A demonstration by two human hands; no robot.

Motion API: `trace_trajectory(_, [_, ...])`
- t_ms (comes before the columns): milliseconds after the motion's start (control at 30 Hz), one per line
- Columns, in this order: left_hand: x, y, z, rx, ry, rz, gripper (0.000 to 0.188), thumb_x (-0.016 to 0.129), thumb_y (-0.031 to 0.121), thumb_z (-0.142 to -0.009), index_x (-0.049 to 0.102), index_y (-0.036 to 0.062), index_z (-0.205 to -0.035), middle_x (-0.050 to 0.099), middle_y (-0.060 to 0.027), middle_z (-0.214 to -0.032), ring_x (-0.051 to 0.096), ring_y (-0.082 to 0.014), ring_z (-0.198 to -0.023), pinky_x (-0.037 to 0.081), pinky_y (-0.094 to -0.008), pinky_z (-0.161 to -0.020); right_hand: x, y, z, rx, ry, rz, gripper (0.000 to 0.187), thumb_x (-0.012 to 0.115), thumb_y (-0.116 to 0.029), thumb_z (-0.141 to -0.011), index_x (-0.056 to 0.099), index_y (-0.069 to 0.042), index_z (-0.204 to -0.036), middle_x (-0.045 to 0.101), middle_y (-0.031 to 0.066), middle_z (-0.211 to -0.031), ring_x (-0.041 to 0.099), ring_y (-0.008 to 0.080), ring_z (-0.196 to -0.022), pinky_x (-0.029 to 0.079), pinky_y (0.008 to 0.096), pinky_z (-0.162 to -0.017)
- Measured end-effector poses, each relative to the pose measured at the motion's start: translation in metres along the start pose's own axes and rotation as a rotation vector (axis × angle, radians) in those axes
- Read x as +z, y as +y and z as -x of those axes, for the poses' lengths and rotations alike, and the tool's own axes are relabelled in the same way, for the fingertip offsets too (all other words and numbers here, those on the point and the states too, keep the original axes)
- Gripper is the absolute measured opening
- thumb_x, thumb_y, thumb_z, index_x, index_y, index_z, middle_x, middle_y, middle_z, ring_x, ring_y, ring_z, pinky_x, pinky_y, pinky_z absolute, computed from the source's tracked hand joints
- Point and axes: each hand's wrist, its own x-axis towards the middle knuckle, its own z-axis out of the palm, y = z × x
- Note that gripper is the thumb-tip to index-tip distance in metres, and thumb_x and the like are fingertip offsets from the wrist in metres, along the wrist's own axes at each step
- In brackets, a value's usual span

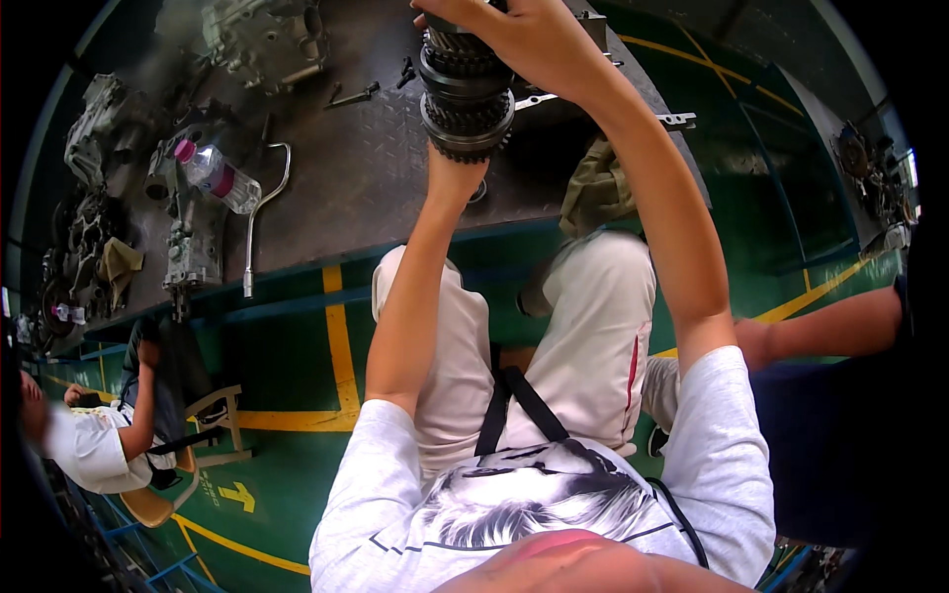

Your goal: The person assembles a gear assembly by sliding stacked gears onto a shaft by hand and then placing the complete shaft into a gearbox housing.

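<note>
A dark gear shaft [467, 94] with several stacked toothed gears stands lengthwise at the top middle, over the near part of the bench. My right hand [484, 18] is closed around its far end, partly cut off by the upper edge. From below, my left forearm runs up to the near end of the gears. Only the wrist side of my left hand [458, 170] shows; the gears hide its fingers. A metal bar with holes [534, 102] lies right of the shaft. Small dark bolts [406, 73] lie to its left.
The dark metal bench [336, 188] carries a plastic bottle [219, 178], a bent wrench [269, 203], a long bolt [354, 96] and gearbox housings [265, 40]. A khaki cloth [599, 190] hangs at its near edge. One person [104, 450] sits left; another person's arm [830, 326] reaches in from the right.
</note>
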Motion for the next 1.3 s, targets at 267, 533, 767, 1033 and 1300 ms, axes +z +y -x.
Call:
trace_trajectory(267, [-0.001, 0.020, -0.001, -0.031, 0.061, 0.138, 0.045, 0.066, 0.005, -0.078, 0.052, -0.0014, -0.120, 0.057, -0.0168, -0.120, 0.055, -0.0267, -0.112, 0.042, -0.0377, -0.096, -0.018, 0.024, 0.029, 0.029, -0.098, 0.181, 0.077, 0.067, -0.037, -0.086, 0.023, -0.006, -0.141, 0.048, 0.0179, -0.126, 0.048, 0.0236, -0.116, 0.038, 0.0355, -0.098])
trace_trajectory(533, [-0.004, -0.003, -0.011, 0.251, 0.101, -0.134, 0.035, 0.065, 0.004, -0.081, 0.059, 0.0041, -0.116, 0.061, -0.0088, -0.109, 0.056, -0.0193, -0.099, 0.045, -0.0314, -0.084, -0.017, 0.077, 0.099, 0.052, 0.380, -0.133, 0.041, 0.058, -0.023, -0.092, 0.048, -0.002, -0.125, 0.062, 0.0094, -0.107, 0.058, 0.0132, -0.099, 0.046, 0.0256, -0.085])
trace_trajectory(767, [-0.007, -0.023, -0.005, 0.089, 0.000, -0.062, 0.025, 0.058, 0.003, -0.087, 0.066, 0.0069, -0.111, 0.065, -0.0008, -0.096, 0.057, -0.0092, -0.080, 0.047, -0.0259, -0.066, 0.044, 0.137, 0.160, 0.316, -0.010, 0.507, 0.061, 0.078, -0.023, -0.070, 0.052, -0.001, -0.120, 0.064, 0.0162, -0.096, 0.054, 0.0332, -0.099, 0.045, 0.0380, -0.087])
trace_trajectory(1033, [-0.007, -0.013, -0.007, 0.203, 0.017, -0.184, 0.025, 0.060, 0.004, -0.085, 0.067, 0.0082, -0.109, 0.065, -0.0003, -0.090, 0.057, -0.0099, -0.076, 0.046, -0.0257, -0.065, 0.058, 0.154, 0.149, 0.231, -0.073, 0.639, 0.058, 0.080, -0.025, -0.064, 0.058, -0.002, -0.112, 0.065, 0.0135, -0.091, 0.054, 0.0309, -0.093, 0.045, 0.0392, -0.082])
trace_trajectory(1300, [-0.008, -0.011, -0.003, 0.008, -0.051, -0.043, 0.029, 0.068, 0.009, -0.075, 0.063, 0.0024, -0.103, 0.065, -0.0138, -0.103, 0.061, -0.0268, -0.096, 0.047, -0.0379, -0.083, 0.058, 0.144, 0.144, 0.240, 0.027, 0.620, 0.049, 0.079, -0.023, -0.064, 0.060, -0.003, -0.105, 0.065, 0.0145, -0.088, 0.058, 0.0321, -0.087, 0.048, 0.0394, -0.077])
